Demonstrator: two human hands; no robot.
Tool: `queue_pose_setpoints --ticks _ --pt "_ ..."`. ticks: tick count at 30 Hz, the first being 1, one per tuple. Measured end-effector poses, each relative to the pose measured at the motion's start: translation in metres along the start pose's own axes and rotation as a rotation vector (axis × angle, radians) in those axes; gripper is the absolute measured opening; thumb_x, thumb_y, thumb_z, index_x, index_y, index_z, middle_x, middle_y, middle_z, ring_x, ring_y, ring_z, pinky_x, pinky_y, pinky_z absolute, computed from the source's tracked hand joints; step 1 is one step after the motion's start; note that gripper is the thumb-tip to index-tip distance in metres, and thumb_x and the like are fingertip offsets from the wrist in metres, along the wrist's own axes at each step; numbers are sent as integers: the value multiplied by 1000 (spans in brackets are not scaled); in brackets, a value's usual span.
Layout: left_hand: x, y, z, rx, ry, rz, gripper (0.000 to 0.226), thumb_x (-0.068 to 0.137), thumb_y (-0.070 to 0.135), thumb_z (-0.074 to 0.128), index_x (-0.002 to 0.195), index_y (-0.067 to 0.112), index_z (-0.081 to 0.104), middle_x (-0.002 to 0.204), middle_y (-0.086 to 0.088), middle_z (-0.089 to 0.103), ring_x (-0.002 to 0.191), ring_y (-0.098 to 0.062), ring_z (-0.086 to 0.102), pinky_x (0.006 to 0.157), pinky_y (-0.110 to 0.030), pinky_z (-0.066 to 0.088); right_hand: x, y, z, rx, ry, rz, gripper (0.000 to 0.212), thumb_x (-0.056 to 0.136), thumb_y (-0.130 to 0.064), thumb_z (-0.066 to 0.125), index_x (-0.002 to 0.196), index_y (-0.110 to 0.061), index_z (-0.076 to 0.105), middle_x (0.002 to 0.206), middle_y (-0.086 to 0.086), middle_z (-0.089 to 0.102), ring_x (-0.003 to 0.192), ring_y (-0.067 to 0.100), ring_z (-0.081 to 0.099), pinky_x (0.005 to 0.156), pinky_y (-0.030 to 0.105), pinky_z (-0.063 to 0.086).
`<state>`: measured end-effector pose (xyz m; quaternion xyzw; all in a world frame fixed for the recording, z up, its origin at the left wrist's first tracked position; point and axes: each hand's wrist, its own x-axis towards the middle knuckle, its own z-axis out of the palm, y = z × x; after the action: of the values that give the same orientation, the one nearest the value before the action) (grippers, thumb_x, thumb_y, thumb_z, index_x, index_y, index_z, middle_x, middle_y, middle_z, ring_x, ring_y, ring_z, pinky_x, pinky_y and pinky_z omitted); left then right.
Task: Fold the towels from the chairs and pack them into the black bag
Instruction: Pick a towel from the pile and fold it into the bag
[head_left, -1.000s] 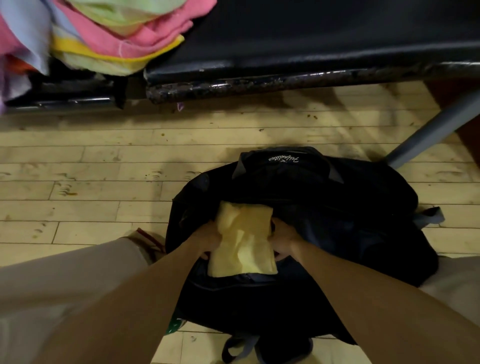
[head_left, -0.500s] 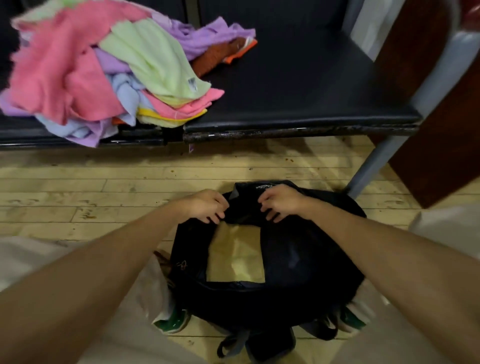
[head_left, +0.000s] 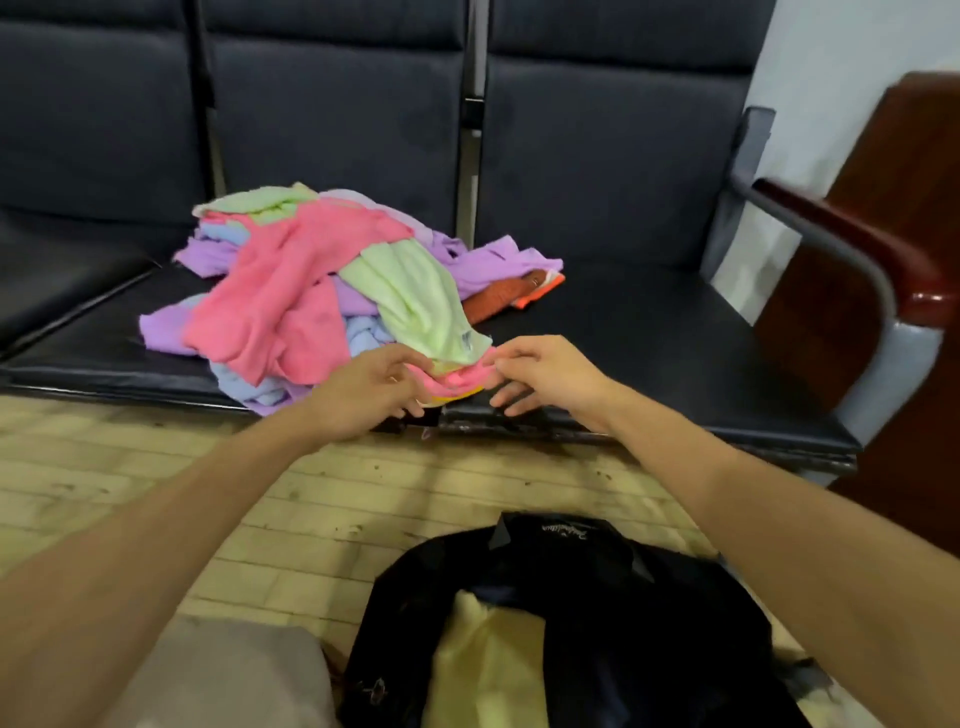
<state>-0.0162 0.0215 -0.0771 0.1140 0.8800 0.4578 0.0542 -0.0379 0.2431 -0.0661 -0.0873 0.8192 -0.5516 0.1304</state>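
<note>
Chair seat: hands moved from black bag to pinch pink towel

The floor is made of pale wooden boards laid in short lengths, scuffed and dotted with dark specks that gather more thickly along its far edge. At the upper right a white wall shows. Beside it stands a dark reddish-brown wooden panel with a glossy face.

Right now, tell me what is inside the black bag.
A folded yellow towel shows in the open black bag; whatever lies beneath it is covered.
</note>
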Motion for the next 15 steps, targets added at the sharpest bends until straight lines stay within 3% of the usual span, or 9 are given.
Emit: queue_pose_setpoints --ticks 3,7,10,15 --pt "1 -10 -25 175 208 112 35 91 5 51 124 19 48 86 3 65 82 -18 65 74 -31 50 29 -12 18 20 30 -73 20 96 -6 51 111 -7 65 90 12 70 81 20 68 68 30 58" --pt "-4 -30 -49 273 309 73 35 92 5 48 126 12 48 85 -1 65 79 -21 63 69 -37 50 69 -15 49 -6 111 -79 21 92 -11 60 113 -16 63 97 7 64 74 15 61 70 33 57" --pt "-7 -46 -55 359 333 51 37 88 3 51 125 7 49 82 4 58 73 -12 56 67 -30 41 94 -16 68 -134 230 -137 29 90 -15 63 119 -18 61 99 1 60 75 12 55 73 28 45" --pt "-3 -61 -70 497 659 -55 42 82 4 57 123 -1 49 119 -19 45 110 -34 44 89 -41 37 110 -19 90 -174 287 -158 33 90 -15 61 123 -14 58 85 -6 54 87 13 53 74 23 36"
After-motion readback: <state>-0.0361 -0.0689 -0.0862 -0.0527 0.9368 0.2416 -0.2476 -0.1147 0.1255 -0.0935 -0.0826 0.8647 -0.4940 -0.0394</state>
